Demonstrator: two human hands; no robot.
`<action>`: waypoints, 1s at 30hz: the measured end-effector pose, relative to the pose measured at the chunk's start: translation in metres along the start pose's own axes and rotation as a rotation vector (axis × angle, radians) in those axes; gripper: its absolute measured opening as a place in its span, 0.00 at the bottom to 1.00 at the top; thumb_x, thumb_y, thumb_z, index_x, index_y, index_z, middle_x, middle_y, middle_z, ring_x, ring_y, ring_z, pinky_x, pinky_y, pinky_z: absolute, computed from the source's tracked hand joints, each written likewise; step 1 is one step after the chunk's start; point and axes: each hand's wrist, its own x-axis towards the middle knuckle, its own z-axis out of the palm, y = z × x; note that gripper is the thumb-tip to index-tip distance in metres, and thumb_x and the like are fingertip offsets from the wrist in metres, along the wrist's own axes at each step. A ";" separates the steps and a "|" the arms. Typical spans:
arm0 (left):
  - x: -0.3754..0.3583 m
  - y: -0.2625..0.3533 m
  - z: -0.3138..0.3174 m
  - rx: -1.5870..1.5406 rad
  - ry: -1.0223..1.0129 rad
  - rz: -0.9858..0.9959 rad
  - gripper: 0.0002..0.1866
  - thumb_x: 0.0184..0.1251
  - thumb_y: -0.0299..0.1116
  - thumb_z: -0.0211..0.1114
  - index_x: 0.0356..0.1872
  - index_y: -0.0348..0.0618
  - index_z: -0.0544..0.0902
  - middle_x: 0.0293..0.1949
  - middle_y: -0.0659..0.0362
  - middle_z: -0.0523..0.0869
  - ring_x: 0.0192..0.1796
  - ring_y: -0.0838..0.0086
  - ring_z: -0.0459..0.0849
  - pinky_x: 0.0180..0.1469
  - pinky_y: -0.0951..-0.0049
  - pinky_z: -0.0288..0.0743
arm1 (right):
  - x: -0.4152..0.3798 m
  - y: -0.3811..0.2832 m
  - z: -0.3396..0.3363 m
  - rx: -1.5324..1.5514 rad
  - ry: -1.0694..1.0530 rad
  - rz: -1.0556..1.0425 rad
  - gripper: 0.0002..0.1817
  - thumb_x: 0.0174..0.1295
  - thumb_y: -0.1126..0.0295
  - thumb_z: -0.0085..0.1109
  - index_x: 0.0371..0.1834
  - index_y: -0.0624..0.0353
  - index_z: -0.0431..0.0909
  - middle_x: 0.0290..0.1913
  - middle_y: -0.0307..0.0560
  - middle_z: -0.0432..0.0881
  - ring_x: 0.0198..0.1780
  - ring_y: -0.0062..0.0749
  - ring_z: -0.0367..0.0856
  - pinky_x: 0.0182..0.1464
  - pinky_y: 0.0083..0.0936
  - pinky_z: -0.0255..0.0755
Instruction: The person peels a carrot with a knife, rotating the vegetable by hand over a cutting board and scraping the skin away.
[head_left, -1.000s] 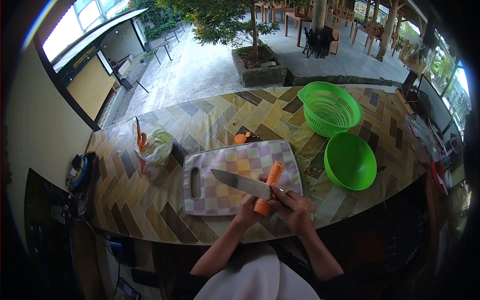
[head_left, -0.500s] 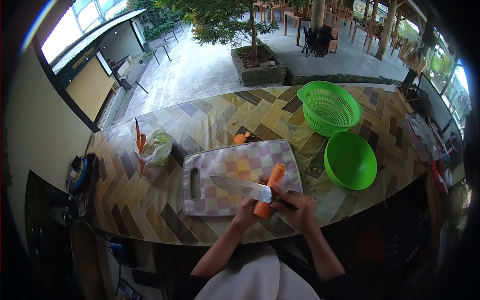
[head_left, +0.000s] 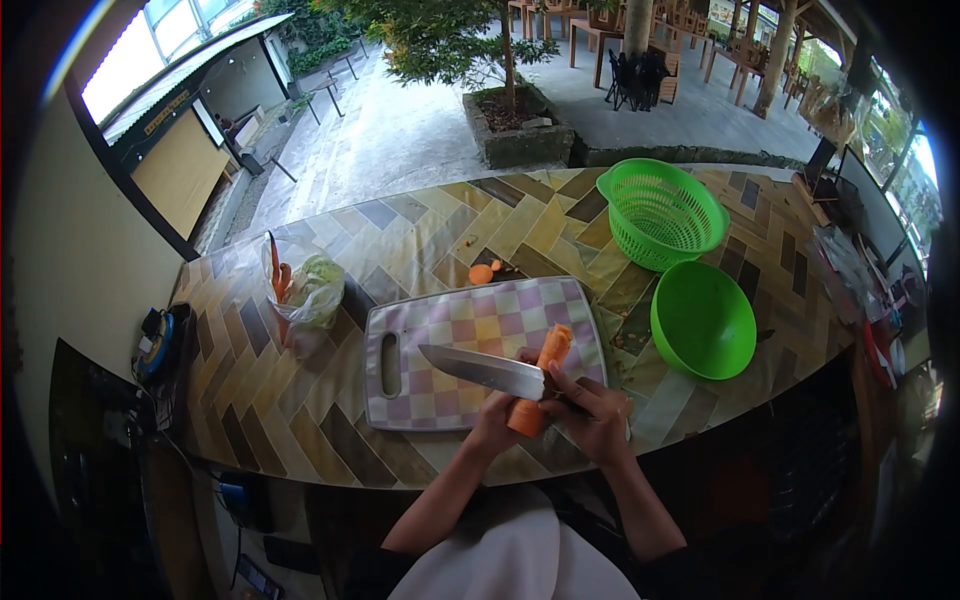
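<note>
Here, nearest the viewer, the L hand (head_left: 495,425) has its fingers clamped round a thick orange carrot (head_left: 556,348), held aslant above a pale checkered rectangular cutting board (head_left: 480,325); R hand (head_left: 592,415) fingers close on the mostly hidden handle of a broad steel-bladed knife (head_left: 478,368), blade across the carrot. Step in hand, prob.: paring. Next stroke calls for a steady carrot w/ L fingertips clear of the edge. Beyond: round green plastic bowl (head_left: 705,320), cut orange carrot pieces (head_left: 481,274), perforated green plastic colander (head_left: 625,232).
</note>
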 end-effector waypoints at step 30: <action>0.000 0.003 -0.002 -0.201 0.381 -0.295 0.23 0.71 0.40 0.51 0.60 0.36 0.71 0.49 0.51 0.81 0.48 0.65 0.84 0.53 0.66 0.79 | 0.007 0.009 0.006 0.011 -0.026 0.084 0.36 0.48 0.77 0.75 0.65 0.47 0.78 0.35 0.48 0.87 0.33 0.27 0.86 0.35 0.24 0.78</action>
